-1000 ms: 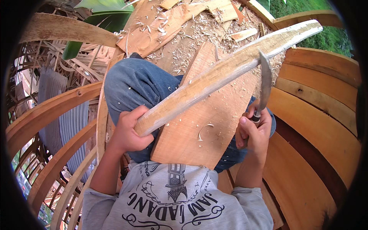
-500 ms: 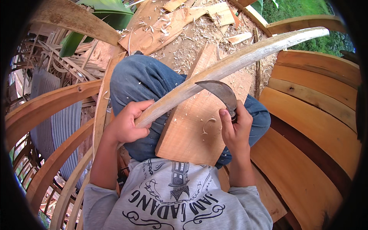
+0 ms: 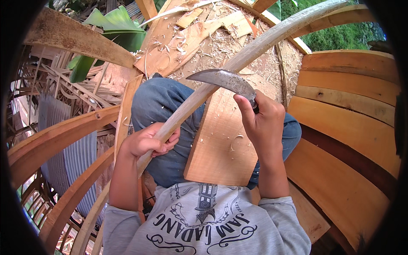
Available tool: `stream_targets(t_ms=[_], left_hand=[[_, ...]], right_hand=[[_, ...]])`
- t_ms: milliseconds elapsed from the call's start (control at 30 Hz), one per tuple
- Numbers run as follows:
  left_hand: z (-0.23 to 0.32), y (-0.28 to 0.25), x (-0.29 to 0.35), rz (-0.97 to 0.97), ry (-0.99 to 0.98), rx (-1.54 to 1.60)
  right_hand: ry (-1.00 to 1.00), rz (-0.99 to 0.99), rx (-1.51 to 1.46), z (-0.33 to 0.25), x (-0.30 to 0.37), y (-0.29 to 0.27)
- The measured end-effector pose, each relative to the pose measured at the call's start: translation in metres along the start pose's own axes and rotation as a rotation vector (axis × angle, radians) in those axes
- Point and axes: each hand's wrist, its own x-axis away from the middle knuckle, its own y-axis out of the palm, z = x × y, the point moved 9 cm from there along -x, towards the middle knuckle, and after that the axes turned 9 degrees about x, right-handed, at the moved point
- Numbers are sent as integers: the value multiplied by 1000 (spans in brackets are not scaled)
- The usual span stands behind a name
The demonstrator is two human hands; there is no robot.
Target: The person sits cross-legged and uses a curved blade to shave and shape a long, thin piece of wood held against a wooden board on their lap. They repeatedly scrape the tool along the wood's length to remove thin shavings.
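My left hand (image 3: 154,141) is wrapped round the lower part of a long, slightly curved wooden pole (image 3: 263,47), which slants away to the upper right. My right hand (image 3: 265,117) grips a sickle-shaped knife (image 3: 227,80) by its handle, mostly hidden in the fist. The curved blade lies across the pole, its tip pointing left past it; whether it bites into the wood I cannot tell. Beneath, a thick wooden board (image 3: 221,148) rests between my legs, with a few curled shavings on it.
Curved wooden ribs (image 3: 63,131) rise on my left, with a grey corrugated sheet (image 3: 80,165) beyond them. Fitted planks (image 3: 340,148) form a wall on the right. Ahead, the floor holds scattered wood shavings (image 3: 208,57) and a flat plank (image 3: 170,53). Green leaves (image 3: 114,25) hang at upper left.
My right hand has moved the knife up and left, so its blade now crosses the pole. The pole has tilted more steeply, its far end rising.
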Motion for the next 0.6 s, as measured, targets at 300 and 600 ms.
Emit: stream_targets(t_ms=[300, 600], left_hand=[[5, 6, 0, 114, -13, -189], [6, 5, 0, 161, 50, -256]], right_hand=[[148, 189, -45, 37, -4, -22], [26, 81, -24, 20, 6, -25]])
